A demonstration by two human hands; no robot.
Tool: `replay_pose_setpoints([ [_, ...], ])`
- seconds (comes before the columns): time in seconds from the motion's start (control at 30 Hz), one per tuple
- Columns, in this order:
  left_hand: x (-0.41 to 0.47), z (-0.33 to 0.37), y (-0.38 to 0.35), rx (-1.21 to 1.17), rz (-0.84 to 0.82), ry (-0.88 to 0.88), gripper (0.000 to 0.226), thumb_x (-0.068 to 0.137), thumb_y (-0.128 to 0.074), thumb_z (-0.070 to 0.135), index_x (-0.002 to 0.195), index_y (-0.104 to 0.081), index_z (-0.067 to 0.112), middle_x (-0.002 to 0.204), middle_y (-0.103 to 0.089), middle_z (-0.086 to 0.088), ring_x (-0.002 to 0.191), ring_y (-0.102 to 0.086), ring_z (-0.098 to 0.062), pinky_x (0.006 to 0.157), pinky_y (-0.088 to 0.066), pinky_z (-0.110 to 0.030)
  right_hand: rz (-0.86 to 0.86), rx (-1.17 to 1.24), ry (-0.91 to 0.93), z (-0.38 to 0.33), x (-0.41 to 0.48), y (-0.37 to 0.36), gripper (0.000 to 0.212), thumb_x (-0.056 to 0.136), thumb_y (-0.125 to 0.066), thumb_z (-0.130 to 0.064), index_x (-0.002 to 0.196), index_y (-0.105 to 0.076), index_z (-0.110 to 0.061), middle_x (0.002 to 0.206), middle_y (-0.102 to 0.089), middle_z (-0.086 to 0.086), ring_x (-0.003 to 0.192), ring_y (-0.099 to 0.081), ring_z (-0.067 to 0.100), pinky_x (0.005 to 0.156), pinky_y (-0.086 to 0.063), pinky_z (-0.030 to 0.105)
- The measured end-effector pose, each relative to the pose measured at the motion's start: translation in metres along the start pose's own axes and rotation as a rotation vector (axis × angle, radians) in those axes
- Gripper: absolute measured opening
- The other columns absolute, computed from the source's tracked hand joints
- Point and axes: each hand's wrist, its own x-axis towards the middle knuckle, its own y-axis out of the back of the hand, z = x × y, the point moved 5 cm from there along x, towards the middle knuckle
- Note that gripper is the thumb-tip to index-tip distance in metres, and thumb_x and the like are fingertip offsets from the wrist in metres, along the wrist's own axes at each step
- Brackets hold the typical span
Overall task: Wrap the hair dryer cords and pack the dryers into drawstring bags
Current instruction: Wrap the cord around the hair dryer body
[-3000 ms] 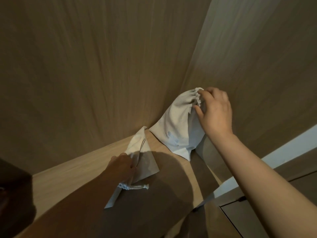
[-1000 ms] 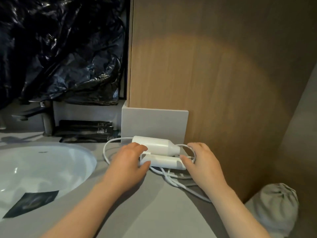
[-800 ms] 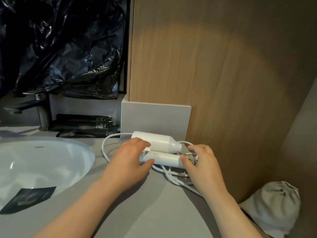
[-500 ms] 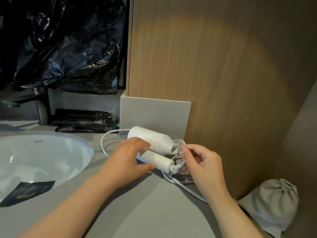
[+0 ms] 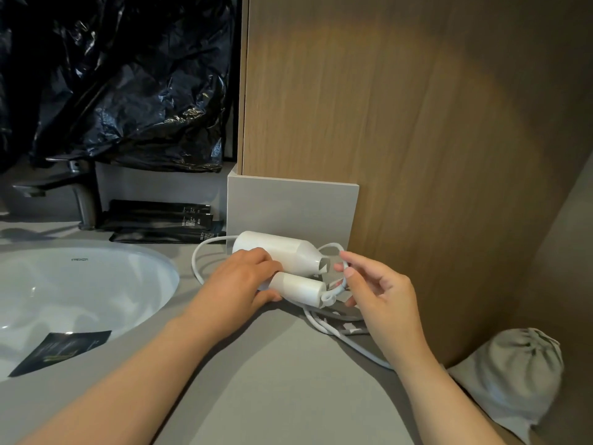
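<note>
- My left hand (image 5: 247,281) is clenching its grip on the folded white hair dryer (image 5: 282,261), pinning it on the desk (image 5: 272,380).
- My right hand (image 5: 378,290) is pinching the cord (image 5: 333,295) at the handle end.
- The dryer's long axis is running left to right; the loose cord is lying just right of it, nearer my right hand.
- A filled drawstring bag (image 5: 513,374) is sitting lower right, partly cut off.
- The plug is hidden.

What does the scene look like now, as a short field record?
dryer: white, folded, lying on counter by the grey upstand
left hand: gripping dryer at the hinge end
right hand: pinching cord near handle end
cord: mostly loose, looped around dryer
bag: closed, full, low right
sink: left of dryer
</note>
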Motion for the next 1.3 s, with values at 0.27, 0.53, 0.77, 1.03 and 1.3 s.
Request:
replay_pose_setpoints([
  [0.27,0.000,0.008,-0.006,0.050,0.002,-0.053,0.030,0.077,-0.076,0.027,0.104,-0.065,0.021,0.100,-0.058,0.002,0.087,-0.054,-0.023,0.071,-0.050,-0.039,-0.005,0.143,0.025,-0.007,-0.001,-0.001,0.025,0.088,-0.063,-0.009,0.104,-0.070,-0.027,0.091,-0.076,-0.007,0.082,-0.072,0.015,0.073,-0.059,0.025],
  [0.53,0.003,0.021,0.007,-0.008,0.065,-0.167,0.024,0.088,-0.056,0.028,0.108,-0.062,0.016,0.108,-0.059,0.002,0.094,-0.054,-0.021,0.078,-0.047,-0.031,0.048,0.230,0.074,-0.010,0.004,0.009,0.034,0.090,-0.054,-0.028,0.123,-0.062,-0.025,0.110,-0.072,-0.013,0.107,-0.066,0.007,0.083,-0.057,0.026],
  [0.77,0.005,0.008,0.025,-0.363,0.229,0.046,0.032,0.091,-0.042,0.042,0.110,-0.057,0.021,0.102,-0.051,0.015,0.092,-0.050,0.002,0.073,-0.038,-0.013,0.039,0.235,0.069,-0.006,0.008,0.013,0.039,0.090,-0.052,-0.033,0.127,-0.059,-0.025,0.119,-0.068,-0.012,0.112,-0.063,0.005,0.086,-0.056,0.025],
  [1.03,0.003,-0.007,0.039,-0.558,0.319,0.289,0.040,0.089,-0.040,0.046,0.097,-0.059,0.012,0.089,-0.062,-0.004,0.081,-0.056,-0.017,0.068,-0.046,-0.027,-0.066,0.142,0.025,-0.004,0.010,0.000,0.048,0.085,-0.055,-0.042,0.131,-0.056,-0.029,0.127,-0.062,-0.018,0.120,-0.055,-0.001,0.107,-0.044,0.038],
  [1.3,0.001,-0.006,0.039,-0.573,0.291,0.289,0.040,0.089,-0.040,0.054,0.107,-0.058,0.023,0.097,-0.063,0.001,0.091,-0.060,-0.020,0.079,-0.054,-0.047,-0.124,0.091,-0.048,0.005,0.015,-0.011,0.043,0.086,-0.058,-0.038,0.128,-0.057,-0.031,0.126,-0.062,-0.017,0.118,-0.057,0.001,0.105,-0.046,0.035],
])
